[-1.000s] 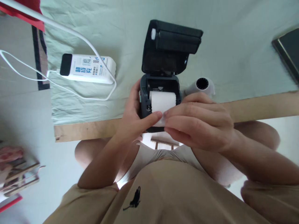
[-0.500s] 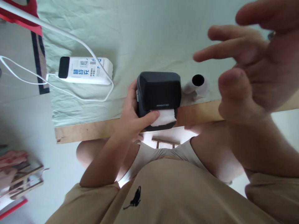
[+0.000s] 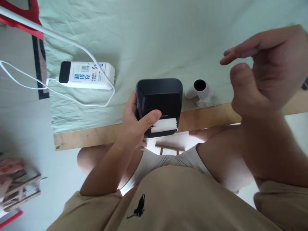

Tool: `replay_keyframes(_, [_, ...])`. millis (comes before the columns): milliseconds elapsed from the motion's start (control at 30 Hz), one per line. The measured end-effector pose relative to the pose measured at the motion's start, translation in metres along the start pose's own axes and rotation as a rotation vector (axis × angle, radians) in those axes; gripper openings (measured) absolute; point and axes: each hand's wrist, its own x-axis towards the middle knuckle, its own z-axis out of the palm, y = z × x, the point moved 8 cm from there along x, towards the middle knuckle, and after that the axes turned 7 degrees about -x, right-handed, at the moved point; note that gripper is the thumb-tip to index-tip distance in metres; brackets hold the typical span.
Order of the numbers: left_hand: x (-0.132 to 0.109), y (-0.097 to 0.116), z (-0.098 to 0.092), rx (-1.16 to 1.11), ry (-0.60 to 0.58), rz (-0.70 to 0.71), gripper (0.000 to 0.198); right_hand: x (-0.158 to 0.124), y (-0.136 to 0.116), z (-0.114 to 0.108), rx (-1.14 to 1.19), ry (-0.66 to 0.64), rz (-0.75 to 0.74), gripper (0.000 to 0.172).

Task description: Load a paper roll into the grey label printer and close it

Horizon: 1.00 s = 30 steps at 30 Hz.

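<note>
My left hand point(image 3: 134, 125) is closed round the left side of a black label printer point(image 3: 160, 96). Its thumb lies across the front, just above a torn strip of white paper point(image 3: 165, 125) sticking out of the slot. The printer is held at the table's near edge. My right hand point(image 3: 267, 70) is raised over the right part of the table, fingers stretched out, thumb apart, nothing visible in it. Between the printer and that hand stands a small white roll point(image 3: 205, 94) with a dark round opening and a loose curled end.
To the left, a white power bank point(image 3: 89, 75) with a black end lies on the pale green cloth point(image 3: 144, 38), a white cable point(image 3: 72, 38) looping over it. A wooden edge point(image 3: 96, 136) runs along the table's front. Something red point(image 3: 35, 24) stands at the far left.
My right hand has drawn down and its fingers have come closer together. The left thumb has moved up off the paper strip onto the printer's front.
</note>
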Motion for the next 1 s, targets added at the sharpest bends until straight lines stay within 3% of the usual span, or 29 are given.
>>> replay_keyframes(200, [0.001,-0.004,0.002,-0.088,-0.14,0.003,0.045,0.006,0.023,0.007,-0.023,0.002,0.069,0.018])
replay_keyframes(400, [0.013,-0.006,0.007,-0.144,-0.249,0.137,0.04,0.003,0.038,0.014,-0.045,-0.092,0.172,0.019])
replay_keyframes(633, [0.017,-0.006,0.012,-0.126,-0.204,0.217,0.045,-0.017,0.059,0.026,-0.212,-0.337,0.34,0.023])
replay_keyframes(800, [0.021,-0.002,0.017,-0.139,-0.264,0.293,0.044,-0.02,0.058,0.034,-0.307,-0.422,0.33,0.022])
replay_keyframes(933, [0.029,-0.006,0.019,-0.112,-0.279,0.289,0.057,-0.017,0.054,0.036,-0.35,-0.455,0.286,0.019])
replay_keyframes(1000, [0.031,-0.006,0.017,-0.122,-0.255,0.308,0.043,-0.016,0.054,0.036,-0.359,-0.459,0.264,0.017])
